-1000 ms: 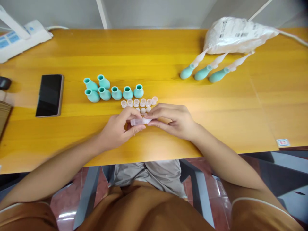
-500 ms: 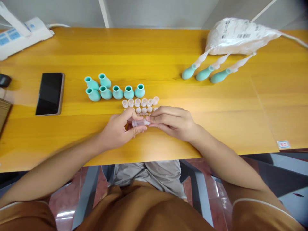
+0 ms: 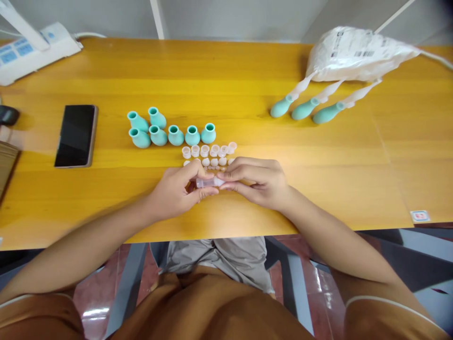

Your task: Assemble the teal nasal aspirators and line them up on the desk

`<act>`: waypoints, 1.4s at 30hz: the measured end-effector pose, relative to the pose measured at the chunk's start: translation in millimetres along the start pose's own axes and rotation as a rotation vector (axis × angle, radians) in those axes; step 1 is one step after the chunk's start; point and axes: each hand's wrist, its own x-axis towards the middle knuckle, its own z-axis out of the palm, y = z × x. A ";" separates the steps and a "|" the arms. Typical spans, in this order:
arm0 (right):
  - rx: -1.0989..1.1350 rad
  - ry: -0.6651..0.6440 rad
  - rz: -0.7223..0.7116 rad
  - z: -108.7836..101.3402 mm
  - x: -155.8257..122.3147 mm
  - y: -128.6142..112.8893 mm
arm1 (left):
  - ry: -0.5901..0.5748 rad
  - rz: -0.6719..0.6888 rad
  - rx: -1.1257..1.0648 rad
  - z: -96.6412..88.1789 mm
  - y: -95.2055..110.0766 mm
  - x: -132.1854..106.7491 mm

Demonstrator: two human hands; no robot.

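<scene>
Near the front of the table, my left hand (image 3: pixel 180 190) closes its thumb and fingers around a small translucent plastic tube (image 3: pixel 204 182), which lies level. My right hand (image 3: pixel 256 182) pinches the tube's whitish right end between thumb and fingers; the fingertips hide the tip. Just beyond my hands stand several short clear plastic cups (image 3: pixel 205 150) in a row. Small white domed caps (image 3: pixel 214 162) and tinier pale pieces (image 3: pixel 213 167) lie in front of them, partly covered by my fingers.
Several teal rubber bulbs (image 3: pixel 176 135) with open necks stand left of centre. Three teal bulbs with pale nozzles (image 3: pixel 303 108) lie by a white plastic bag (image 3: pixel 357 54) at the back right. A phone (image 3: pixel 76 136) and a power strip (image 3: pixel 38 52) are on the left.
The camera view has shifted slightly, so the table's things sit a little further right. Both hands keep their hold on the tube with hardly any visible movement.
</scene>
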 end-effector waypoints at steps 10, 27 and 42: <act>0.161 -0.009 0.179 6.3 -2.0 -0.3 | -0.018 0.030 0.069 -0.4 -4.0 -0.6; -0.165 0.024 -0.131 1.9 -7.0 9.6 | -0.090 -0.306 -0.544 3.0 14.9 10.3; 0.144 0.032 0.053 12.4 -10.8 6.8 | -0.057 -0.118 -0.250 4.5 6.3 1.8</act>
